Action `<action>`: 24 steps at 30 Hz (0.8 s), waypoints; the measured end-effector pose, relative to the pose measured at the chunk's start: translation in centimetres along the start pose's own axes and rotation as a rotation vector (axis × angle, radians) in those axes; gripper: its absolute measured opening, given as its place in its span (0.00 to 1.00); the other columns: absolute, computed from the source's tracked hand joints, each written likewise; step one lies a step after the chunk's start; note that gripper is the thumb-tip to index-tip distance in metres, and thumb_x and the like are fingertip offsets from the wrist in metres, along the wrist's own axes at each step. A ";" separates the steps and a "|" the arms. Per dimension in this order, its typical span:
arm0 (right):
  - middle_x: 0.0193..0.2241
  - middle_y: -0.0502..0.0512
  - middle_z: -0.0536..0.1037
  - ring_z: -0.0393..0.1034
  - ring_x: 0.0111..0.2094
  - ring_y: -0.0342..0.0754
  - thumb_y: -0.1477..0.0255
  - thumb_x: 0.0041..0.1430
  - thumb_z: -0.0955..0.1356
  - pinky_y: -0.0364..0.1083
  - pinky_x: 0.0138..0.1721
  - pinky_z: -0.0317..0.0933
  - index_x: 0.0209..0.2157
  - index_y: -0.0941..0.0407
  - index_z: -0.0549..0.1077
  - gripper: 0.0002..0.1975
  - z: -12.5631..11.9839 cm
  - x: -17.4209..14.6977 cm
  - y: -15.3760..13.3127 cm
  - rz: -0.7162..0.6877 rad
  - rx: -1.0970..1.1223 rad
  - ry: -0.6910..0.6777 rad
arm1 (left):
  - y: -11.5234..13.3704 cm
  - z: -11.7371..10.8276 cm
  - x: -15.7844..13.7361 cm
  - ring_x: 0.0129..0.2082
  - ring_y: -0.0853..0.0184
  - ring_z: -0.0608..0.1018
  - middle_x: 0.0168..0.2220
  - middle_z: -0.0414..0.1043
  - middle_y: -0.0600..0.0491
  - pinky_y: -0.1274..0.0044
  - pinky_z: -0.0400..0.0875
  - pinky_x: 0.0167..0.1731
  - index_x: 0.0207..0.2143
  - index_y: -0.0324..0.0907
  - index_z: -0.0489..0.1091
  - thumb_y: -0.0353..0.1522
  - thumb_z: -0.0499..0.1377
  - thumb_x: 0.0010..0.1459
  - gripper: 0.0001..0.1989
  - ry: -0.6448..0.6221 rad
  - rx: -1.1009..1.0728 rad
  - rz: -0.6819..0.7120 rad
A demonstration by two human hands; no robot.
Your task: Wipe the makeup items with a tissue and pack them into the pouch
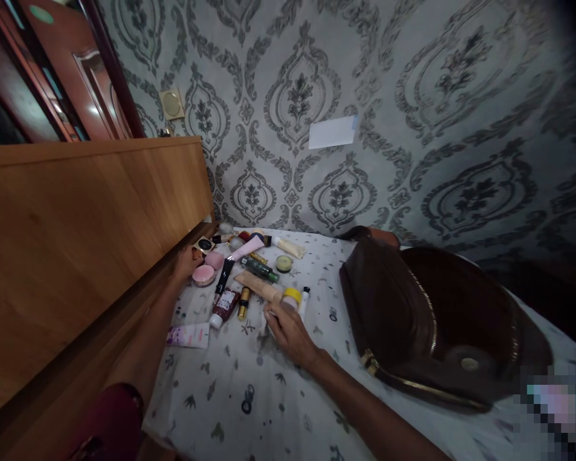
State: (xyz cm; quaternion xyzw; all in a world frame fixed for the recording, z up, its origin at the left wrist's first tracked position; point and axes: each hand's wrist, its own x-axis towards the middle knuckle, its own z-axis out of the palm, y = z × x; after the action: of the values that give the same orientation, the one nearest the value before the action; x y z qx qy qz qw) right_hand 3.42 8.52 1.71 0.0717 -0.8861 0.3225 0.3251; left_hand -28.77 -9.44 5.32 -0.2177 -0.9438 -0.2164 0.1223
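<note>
At the far left of the spread of cosmetics, my left hand (186,264) has its fingers curled in, close to a pink round compact (203,275), a pink piece (214,259) and a black-centred compact (204,244). What those fingers hold is too small to make out. My right hand (292,333) is closed in a pinch beside a yellow-lidded jar (292,296) and the end of a beige tube (259,285). Something pale shows at its fingertips, its kind unclear. Around lie a dark red bottle (225,306), a gold-and-black small bottle (243,303) and a green bottle (260,269).
A brown leather bag (393,314) lies open on the right of the patterned sheet (249,410). A wooden panel (96,205) borders the left side. Patterned wallpaper (249,128) rises behind. A purple-and-white tube (189,335) and a cream tube (289,247) lie on the sheet.
</note>
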 end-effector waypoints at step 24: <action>0.29 0.55 0.76 0.71 0.30 0.47 0.68 0.69 0.59 0.45 0.35 0.61 0.35 0.56 0.70 0.12 0.7 0.1 0.6 0.021 0.112 -0.124 | 6.7 -4.6 -15.8 0.46 0.61 0.75 0.46 0.73 0.51 0.70 0.69 0.48 0.52 0.43 0.66 0.40 0.63 0.55 0.24 -0.333 -0.750 0.419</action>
State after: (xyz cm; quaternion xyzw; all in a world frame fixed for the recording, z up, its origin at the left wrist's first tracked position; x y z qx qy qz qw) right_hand 2.78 8.56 1.10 0.1003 -0.8858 0.3698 0.2616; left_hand -11.20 -11.77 6.66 -0.4649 -0.7428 -0.4755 -0.0772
